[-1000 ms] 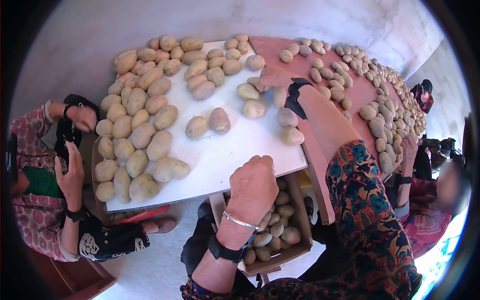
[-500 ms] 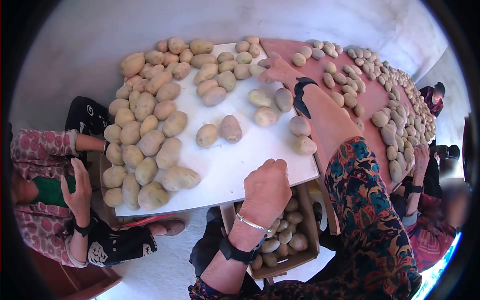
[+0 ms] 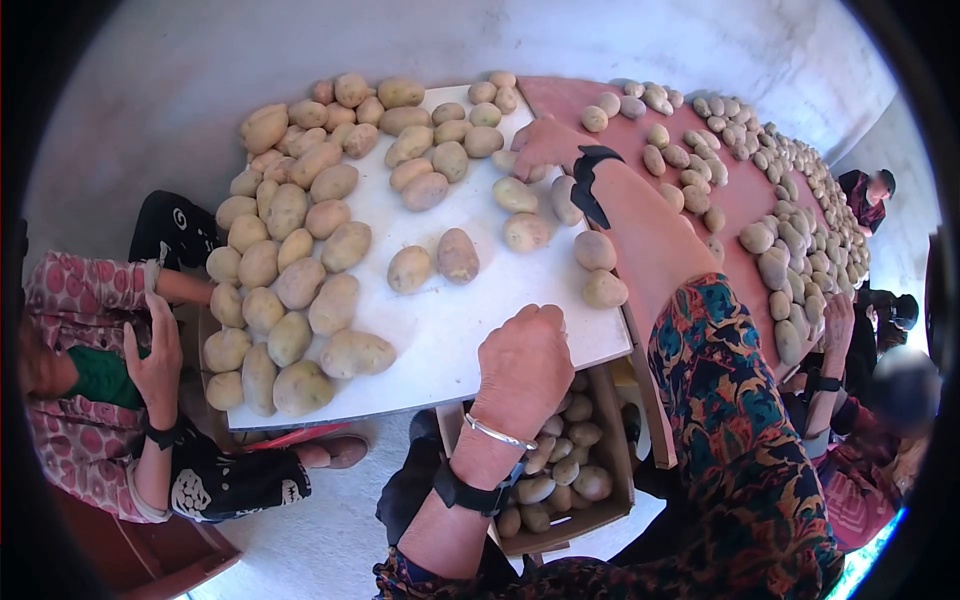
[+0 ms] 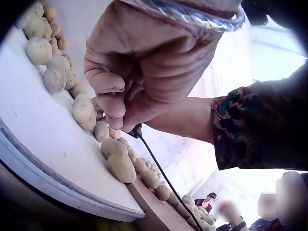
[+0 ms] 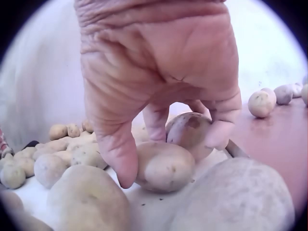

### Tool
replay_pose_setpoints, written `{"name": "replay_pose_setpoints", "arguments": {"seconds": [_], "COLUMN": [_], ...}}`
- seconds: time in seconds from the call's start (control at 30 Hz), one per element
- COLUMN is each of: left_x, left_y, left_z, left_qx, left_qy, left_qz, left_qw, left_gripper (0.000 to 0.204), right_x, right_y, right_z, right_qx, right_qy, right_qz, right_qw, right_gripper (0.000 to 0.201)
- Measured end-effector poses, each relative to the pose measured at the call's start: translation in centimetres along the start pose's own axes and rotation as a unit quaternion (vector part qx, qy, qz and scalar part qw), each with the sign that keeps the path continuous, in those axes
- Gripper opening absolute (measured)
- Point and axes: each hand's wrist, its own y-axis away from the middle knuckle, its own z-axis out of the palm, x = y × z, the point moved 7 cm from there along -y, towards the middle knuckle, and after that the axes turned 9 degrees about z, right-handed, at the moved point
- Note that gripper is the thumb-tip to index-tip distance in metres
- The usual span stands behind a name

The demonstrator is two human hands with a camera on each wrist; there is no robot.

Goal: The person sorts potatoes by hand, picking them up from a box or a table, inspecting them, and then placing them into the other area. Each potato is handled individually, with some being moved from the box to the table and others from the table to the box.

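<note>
My right hand (image 3: 548, 148) reaches to the far right edge of the white board (image 3: 480, 340). In the right wrist view its thumb lies against a pale potato (image 5: 165, 167), and its fingers curl round a darker, blotched potato (image 5: 190, 132) beside it. Both are low over the board. From the head, the hand mostly hides them. Several loose potatoes, among them a yellowish one (image 3: 515, 195), lie just nearer. My left hand (image 3: 527, 362) hovers at the board's near edge, fingers curled in to the thumb, with nothing showing between them.
Many large potatoes (image 3: 287, 208) crowd the board's left side. On the right, a red tabletop (image 3: 625, 150) bears smaller potatoes in heaps. A cardboard box (image 3: 590, 530) of potatoes stands below the near edge. People sit to the left and right, one with a raised hand (image 3: 155, 365).
My right hand shifted farther back, uncovering a potato, then came slightly nearer and left. My left hand stays curled. The person at left lowered one hand.
</note>
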Motion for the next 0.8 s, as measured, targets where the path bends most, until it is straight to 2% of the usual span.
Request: {"name": "replay_pose_setpoints", "arguments": {"seconds": [0.07,0.1,0.17,0.2,0.23,0.27,0.3,0.33,0.37,0.43,0.47,0.5,0.53,0.57,0.63,0.7,0.77,0.8], "left_x": [0.2,0.3,0.7,0.9,1.0,0.9,0.8,1.0,0.9,0.3,0.5,0.9,1.3,1.9,4.1,5.2,6.0,6.2], "left_y": [0.3,0.5,1.1,1.4,1.7,2.0,2.4,2.7,2.8,3.2,3.3,3.4,3.5,3.6,3.5,4.1,4.6,4.7], "left_z": [-0.4,-0.5,-1.0,-1.4,-1.4,-1.8,-2.3,-2.8,-2.8,-2.9,-3.0,-3.1,-3.0,-3.1,-2.5,-2.2,-2.1,-2.1], "left_qx": [0.008,0.012,0.031,0.050,0.051,0.093,0.135,0.167,0.168,0.188,0.185,0.187,0.189,0.184,0.088,0.074,0.057,0.055], "left_qy": [0.000,-0.002,0.000,-0.001,0.004,0.020,0.036,0.031,0.036,0.095,0.101,0.166,0.228,0.229,0.342,0.382,0.347,0.344], "left_qz": [0.001,-0.001,0.003,0.009,0.012,0.017,0.022,0.046,0.049,0.023,0.025,0.043,0.059,0.057,0.099,0.103,0.137,0.136], "left_qw": [1.000,1.000,1.000,0.999,0.999,0.995,0.990,0.984,0.984,0.977,0.977,0.967,0.953,0.954,0.930,0.916,0.926,0.927], "left_gripper": [0.005,0.005,0.005,0.004,0.004,0.003,0.003,0.008,0.008,0.027,0.027,0.039,0.053,0.053,0.071,0.072,0.070,0.070], "right_x": [1.2,1.1,1.7,1.7,1.5,1.1,1.1,1.0,0.8,0.9,1.1,1.3,1.0,0.9,0.8,0.9,1.9,2.5], "right_y": [0.0,0.9,4.0,5.7,7.6,9.9,12.2,14.2,16.2,20.9,23.4,25.7,28.2,30.2,32.8,34.7,34.9,34.9], "right_z": [0.0,0.2,-0.6,-0.8,-1.6,-2.3,-2.7,-2.3,-1.4,0.4,1.6,2.7,3.5,4.1,5.8,7.0,8.5,9.1], "right_qx": [0.106,0.106,0.207,0.209,0.226,0.243,0.246,0.144,0.038,-0.029,-0.057,-0.054,-0.077,-0.100,-0.130,-0.117,-0.126,-0.123], "right_qy": [-0.018,-0.016,-0.073,-0.069,-0.115,-0.160,-0.157,-0.331,-0.492,-0.631,-0.676,-0.677,-0.706,-0.732,-0.720,-0.783,-0.792,-0.810], "right_qz": [-0.009,-0.008,0.016,0.019,-0.012,-0.043,-0.039,-0.072,-0.103,-0.180,-0.194,-0.187,-0.213,-0.239,-0.247,-0.222,-0.229,-0.226], "right_qw": [0.994,0.994,0.975,0.975,0.967,0.956,0.956,0.930,0.864,0.754,0.708,0.710,0.672,0.630,0.635,0.569,0.551,0.527], "right_gripper": [0.058,0.058,0.062,0.062,0.063,0.064,0.064,0.063,0.062,0.058,0.065,0.065,0.066,0.067,0.074,0.076,0.077,0.077]}}
